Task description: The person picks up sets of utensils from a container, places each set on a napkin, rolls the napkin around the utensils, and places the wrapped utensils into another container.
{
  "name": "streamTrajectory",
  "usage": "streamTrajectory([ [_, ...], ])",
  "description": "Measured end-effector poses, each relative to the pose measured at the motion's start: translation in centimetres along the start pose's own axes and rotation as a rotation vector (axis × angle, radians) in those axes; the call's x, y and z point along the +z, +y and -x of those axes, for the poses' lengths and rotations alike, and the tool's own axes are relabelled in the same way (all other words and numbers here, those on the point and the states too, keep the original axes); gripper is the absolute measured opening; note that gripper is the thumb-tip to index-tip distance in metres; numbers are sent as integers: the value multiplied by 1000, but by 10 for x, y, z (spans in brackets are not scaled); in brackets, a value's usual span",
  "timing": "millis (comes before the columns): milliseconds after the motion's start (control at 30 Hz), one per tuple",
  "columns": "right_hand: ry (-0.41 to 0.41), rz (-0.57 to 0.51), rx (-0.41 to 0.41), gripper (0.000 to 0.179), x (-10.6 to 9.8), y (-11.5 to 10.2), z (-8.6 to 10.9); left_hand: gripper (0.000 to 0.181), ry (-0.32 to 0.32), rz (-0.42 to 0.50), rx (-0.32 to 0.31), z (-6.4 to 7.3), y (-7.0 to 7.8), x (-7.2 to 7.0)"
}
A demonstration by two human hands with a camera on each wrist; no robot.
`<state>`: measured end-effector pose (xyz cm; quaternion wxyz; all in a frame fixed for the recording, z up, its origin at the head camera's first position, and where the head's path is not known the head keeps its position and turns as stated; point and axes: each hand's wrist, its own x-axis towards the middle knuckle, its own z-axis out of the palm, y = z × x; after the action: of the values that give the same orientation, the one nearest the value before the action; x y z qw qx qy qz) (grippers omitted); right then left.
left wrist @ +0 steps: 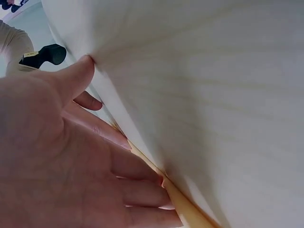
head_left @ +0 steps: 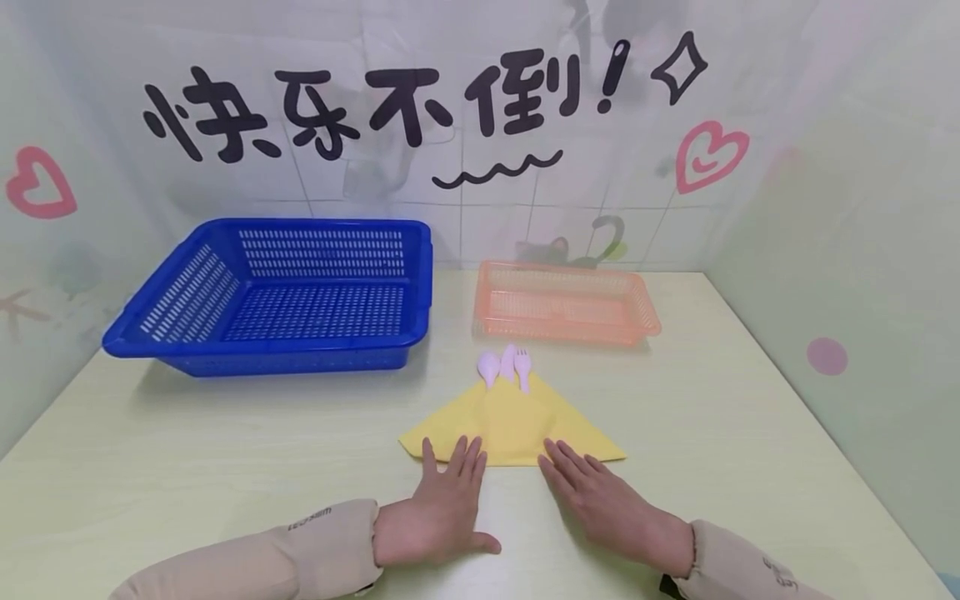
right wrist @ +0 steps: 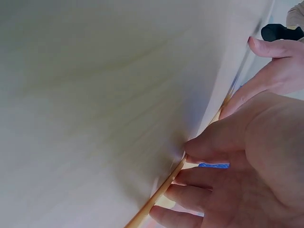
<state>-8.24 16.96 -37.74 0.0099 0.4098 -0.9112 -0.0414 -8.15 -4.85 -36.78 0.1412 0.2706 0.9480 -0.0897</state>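
A yellow napkin (head_left: 517, 421) lies folded in a triangle on the table, its long edge toward me. From its top poke a pale pink spoon (head_left: 488, 366), knife (head_left: 507, 362) and fork (head_left: 522, 364); their handles are hidden in the folds. My left hand (head_left: 442, 508) rests its straight fingertips on the napkin's near edge, left of the middle, thumb spread out to the side. On the right part of that edge lie the extended fingertips of my right hand (head_left: 600, 500). Both wrist views show the napkin's edge (left wrist: 185, 205) under the fingers.
A large blue basket (head_left: 300, 360) stands at the back left. At the back right, behind the cutlery, sits a smaller pink basket (head_left: 566, 329). A printed curtain (head_left: 420, 50) hangs behind the table (head_left: 187, 467) and along both sides.
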Motion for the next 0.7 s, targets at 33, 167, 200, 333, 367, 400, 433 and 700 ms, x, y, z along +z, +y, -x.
streamTrajectory([
  [33, -1, 2, 1, 46, 0, 0, 0, 97, -5, -4, -4, 0, 0, 0],
  [167, -4, 7, 2, 45, 1, 0, 0, 98, -2, -24, -24, 2, 0, -1],
  [200, -3, 8, 2, 45, 1, 0, 1, 98, 6, -30, -28, 2, 0, 0],
  [333, 2, 4, 2, 45, 1, 0, 1, 98, 44, -31, -38, 4, 1, 1],
  [367, 3, 2, 2, 45, 1, 0, 1, 98, 48, -26, -46, 4, 1, 1],
  [400, 4, 3, 1, 46, 1, 0, 1, 98, 44, -18, -54, 5, 1, 1],
  [433, 6, 5, -1, 46, 0, 1, 1, 98, 35, -17, -65, 5, 1, 2],
  [700, 25, 25, -11, 45, 0, 0, 1, 98, -32, 25, -145, 8, 0, 2],
])
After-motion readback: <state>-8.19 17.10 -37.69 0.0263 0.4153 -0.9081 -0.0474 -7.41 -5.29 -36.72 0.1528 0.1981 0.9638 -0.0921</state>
